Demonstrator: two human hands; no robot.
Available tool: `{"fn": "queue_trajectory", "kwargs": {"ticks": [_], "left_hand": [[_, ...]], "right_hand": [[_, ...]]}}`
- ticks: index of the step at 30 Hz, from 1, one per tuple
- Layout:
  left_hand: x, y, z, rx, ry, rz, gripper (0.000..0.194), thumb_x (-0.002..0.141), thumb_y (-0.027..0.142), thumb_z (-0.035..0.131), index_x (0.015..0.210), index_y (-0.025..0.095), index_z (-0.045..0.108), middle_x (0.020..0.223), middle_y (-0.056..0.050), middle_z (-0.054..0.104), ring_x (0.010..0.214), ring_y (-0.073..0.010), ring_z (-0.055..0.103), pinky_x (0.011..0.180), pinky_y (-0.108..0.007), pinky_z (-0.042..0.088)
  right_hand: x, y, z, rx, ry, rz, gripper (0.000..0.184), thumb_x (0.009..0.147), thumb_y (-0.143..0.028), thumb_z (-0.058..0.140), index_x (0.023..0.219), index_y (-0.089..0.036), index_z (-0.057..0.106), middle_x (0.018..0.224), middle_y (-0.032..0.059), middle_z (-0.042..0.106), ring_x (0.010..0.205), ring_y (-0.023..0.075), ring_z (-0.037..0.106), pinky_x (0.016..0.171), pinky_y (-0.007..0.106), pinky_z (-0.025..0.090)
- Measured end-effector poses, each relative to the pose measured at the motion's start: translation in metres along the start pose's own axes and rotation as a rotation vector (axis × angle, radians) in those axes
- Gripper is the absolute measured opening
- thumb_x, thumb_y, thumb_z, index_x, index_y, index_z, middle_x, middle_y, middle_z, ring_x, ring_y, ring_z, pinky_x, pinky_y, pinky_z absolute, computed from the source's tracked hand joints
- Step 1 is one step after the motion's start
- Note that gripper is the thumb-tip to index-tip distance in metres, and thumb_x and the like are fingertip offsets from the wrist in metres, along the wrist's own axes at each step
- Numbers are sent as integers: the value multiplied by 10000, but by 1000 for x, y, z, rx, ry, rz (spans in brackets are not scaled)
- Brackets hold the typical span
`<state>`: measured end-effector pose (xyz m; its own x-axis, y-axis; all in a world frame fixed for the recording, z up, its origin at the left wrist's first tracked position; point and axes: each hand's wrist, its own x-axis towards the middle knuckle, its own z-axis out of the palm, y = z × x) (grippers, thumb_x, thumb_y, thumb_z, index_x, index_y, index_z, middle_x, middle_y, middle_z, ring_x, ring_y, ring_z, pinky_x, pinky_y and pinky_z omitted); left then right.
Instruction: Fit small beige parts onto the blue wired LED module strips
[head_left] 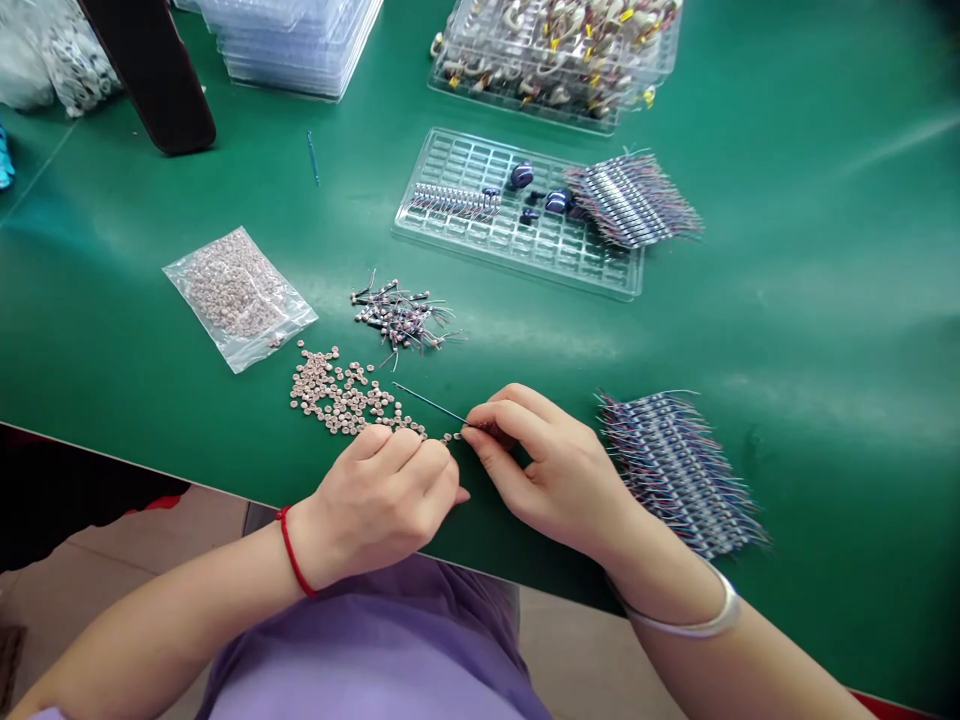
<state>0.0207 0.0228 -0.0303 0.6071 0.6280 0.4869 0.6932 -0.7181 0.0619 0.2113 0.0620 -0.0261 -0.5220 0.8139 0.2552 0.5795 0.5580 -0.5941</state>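
My right hand (pixel 551 460) pinches a thin dark blue rod (pixel 431 401) between thumb and fingertips. The rod points to the upper left, over a scatter of small round pinkish-brown discs (pixel 341 395). Beside it, my left hand (pixel 390 490) is closed with its knuckles up at the near edge of those discs. Its fingertips are mostly hidden, and I cannot make out what they hold. Just beyond the discs lies a loose pile of small wired parts (pixel 403 317). A neat bundle of wired parts (pixel 679 470) rests to the right of my right hand.
Left of the discs lies a clear bag (pixel 236 290) of similar discs. Farther back are a clear compartment tray (pixel 465 240) with another wired bundle (pixel 634 200), stacked filled trays (pixel 562 50), stacked clear trays (pixel 289 45), a dark upright slab (pixel 154 75) and a short blue stick (pixel 313 160).
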Motion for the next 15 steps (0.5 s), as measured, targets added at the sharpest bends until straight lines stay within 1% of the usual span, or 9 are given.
{"fn": "queue_trajectory", "kwargs": {"ticks": [6, 11, 15], "left_hand": [[0, 1, 1, -3, -5, 0, 185, 941, 276, 571, 856, 126, 638, 699, -4, 528, 699, -167, 478, 675, -326, 293], [0, 1, 0, -4, -5, 4, 192, 945, 266, 560, 847, 122, 640, 688, -5, 527, 686, -171, 478, 663, -328, 292], [0, 2, 1, -1, -11, 7, 188, 949, 261, 555, 867, 111, 636, 695, -7, 526, 720, -171, 498, 678, -327, 289]], "right_hand": [[-1, -4, 2, -71, 1, -36, 156, 910, -89, 479, 850, -230, 509, 740, 39, 518, 649, 193, 517, 581, 317, 452], [-2, -8, 4, -168, 27, -87, 154, 904, -81, 483, 854, -226, 506, 745, 51, 508, 669, 212, 508, 606, 335, 452], [-2, -10, 5, -172, 33, -82, 166, 900, -78, 481, 854, -233, 517, 741, 45, 498, 670, 211, 508, 604, 336, 455]]}}
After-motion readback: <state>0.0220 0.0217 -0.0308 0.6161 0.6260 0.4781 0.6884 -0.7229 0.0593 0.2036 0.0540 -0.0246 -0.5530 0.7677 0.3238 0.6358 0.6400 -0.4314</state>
